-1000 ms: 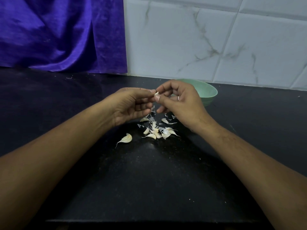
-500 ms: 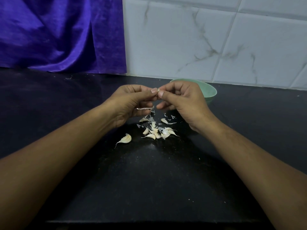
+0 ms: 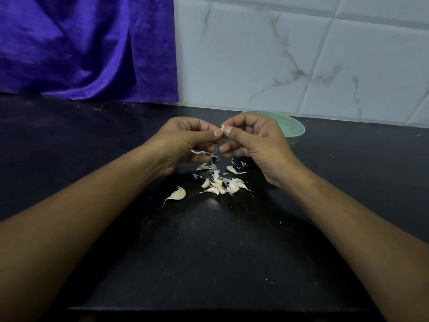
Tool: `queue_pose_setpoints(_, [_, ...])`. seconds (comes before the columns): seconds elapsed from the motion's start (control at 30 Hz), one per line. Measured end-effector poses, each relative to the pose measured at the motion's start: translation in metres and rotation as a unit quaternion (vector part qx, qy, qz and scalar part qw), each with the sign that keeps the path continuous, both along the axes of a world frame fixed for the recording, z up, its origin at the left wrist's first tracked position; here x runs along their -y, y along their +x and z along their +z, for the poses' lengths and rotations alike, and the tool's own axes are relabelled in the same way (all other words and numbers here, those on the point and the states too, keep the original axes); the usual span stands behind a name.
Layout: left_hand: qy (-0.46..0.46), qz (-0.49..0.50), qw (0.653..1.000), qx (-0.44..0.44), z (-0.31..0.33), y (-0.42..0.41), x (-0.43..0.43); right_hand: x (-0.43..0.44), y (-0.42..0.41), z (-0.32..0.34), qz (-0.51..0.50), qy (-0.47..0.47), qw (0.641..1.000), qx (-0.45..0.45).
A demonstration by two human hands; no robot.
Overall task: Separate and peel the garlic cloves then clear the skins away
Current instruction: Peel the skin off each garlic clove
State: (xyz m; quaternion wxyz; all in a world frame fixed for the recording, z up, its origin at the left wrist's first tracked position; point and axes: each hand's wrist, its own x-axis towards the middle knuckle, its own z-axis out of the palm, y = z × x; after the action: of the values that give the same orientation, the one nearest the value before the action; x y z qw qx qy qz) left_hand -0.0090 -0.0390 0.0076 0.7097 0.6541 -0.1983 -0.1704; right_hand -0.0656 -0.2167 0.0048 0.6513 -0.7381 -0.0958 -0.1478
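Note:
A small garlic clove point(image 3: 223, 127) is pinched between the thumb tips of my left hand point(image 3: 185, 141) and my right hand point(image 3: 253, 141), held above the black counter point(image 3: 209, 252). A strip of papery skin point(image 3: 200, 152) hangs below my left fingers. Under the hands lies a pile of several unpeeled cloves and skin flakes point(image 3: 220, 182). One bigger clove point(image 3: 177, 194) lies apart, to the left of the pile.
A pale green bowl point(image 3: 294, 129) stands just behind my right hand, near the white tiled wall point(image 3: 301, 54). A purple cloth point(image 3: 81, 47) hangs at the back left. The counter's front edge runs along the bottom of the view.
Both hands rose slightly with the clove. A strip of skin has come loose and now hangs under my left fingers.

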Motion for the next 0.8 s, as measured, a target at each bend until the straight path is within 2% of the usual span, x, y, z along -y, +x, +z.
queue_pose_setpoints(0.33, [0.05,0.02,0.994,0.097,-0.0032,0.0031,0.0002,0.0033,0.0027,-0.0002,0.011,0.008,1.0,-0.026])
queue_pose_setpoints(0.47, [0.072,0.011,0.99,0.117,-0.0038,0.0043,-0.0017,0.006,0.0043,-0.0003,-0.001,-0.024,1.0,-0.015])
queue_pose_setpoints(0.6, [0.087,-0.035,0.991,0.097,-0.0046,0.0034,-0.0027,0.0078,0.0044,0.0009,-0.001,-0.069,0.998,0.009])
queue_pose_setpoints(0.8, [0.07,-0.079,0.993,0.05,-0.0047,0.0028,-0.0017,0.007,0.004,0.0017,0.006,-0.057,0.998,0.008])
